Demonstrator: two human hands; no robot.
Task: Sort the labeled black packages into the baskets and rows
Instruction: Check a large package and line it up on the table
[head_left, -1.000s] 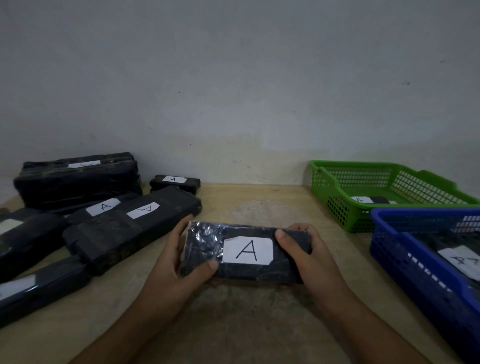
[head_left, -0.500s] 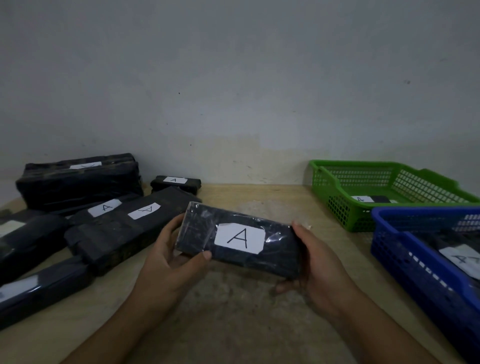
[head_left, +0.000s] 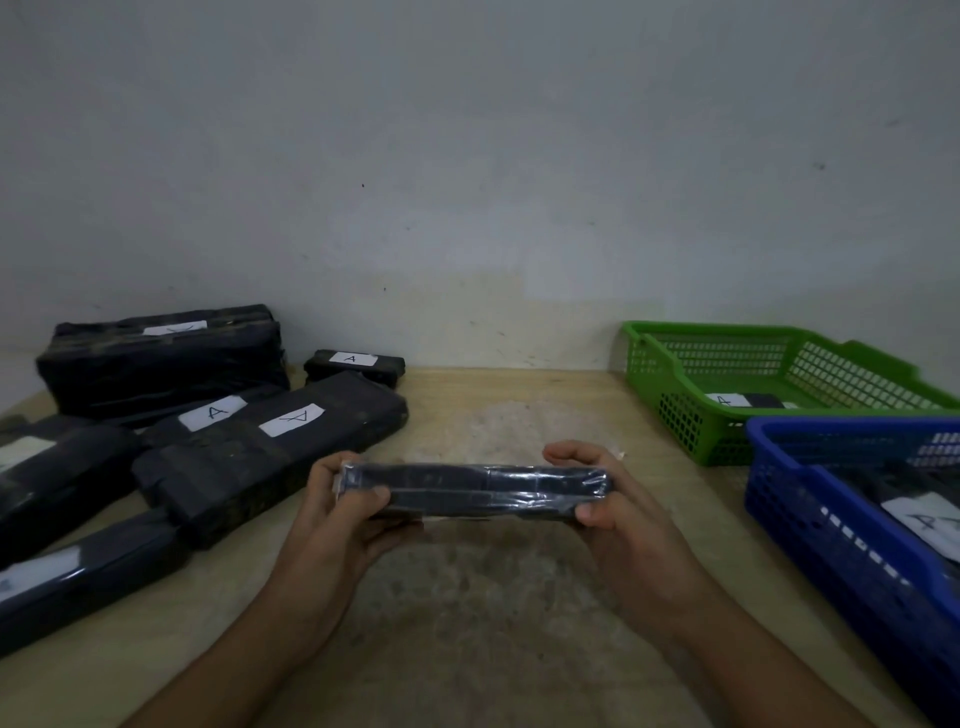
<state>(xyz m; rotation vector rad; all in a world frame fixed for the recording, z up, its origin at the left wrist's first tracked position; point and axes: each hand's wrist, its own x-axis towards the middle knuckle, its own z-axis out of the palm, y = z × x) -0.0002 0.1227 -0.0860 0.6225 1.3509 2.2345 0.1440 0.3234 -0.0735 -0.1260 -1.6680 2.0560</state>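
Observation:
A black plastic-wrapped package (head_left: 470, 491) hangs above the middle of the table, turned edge-on so its label is hidden. My left hand (head_left: 347, 512) grips its left end and my right hand (head_left: 608, 506) grips its right end, thumbs on the near side. At the right stand a green basket (head_left: 670, 384) with one labeled package (head_left: 748, 400) inside and a blue basket (head_left: 795, 499) holding a labeled package (head_left: 924, 514).
Several black packages lie heaped at the left: a long one (head_left: 270, 452) marked A, a big block (head_left: 161, 358) at the back, a small one (head_left: 356, 364) by the wall. The wooden table (head_left: 498, 405) ends at a pale wall.
Both hands have tipped the held package from label-up to edge-on, so the A label no longer shows. It also sits level again after tilting.

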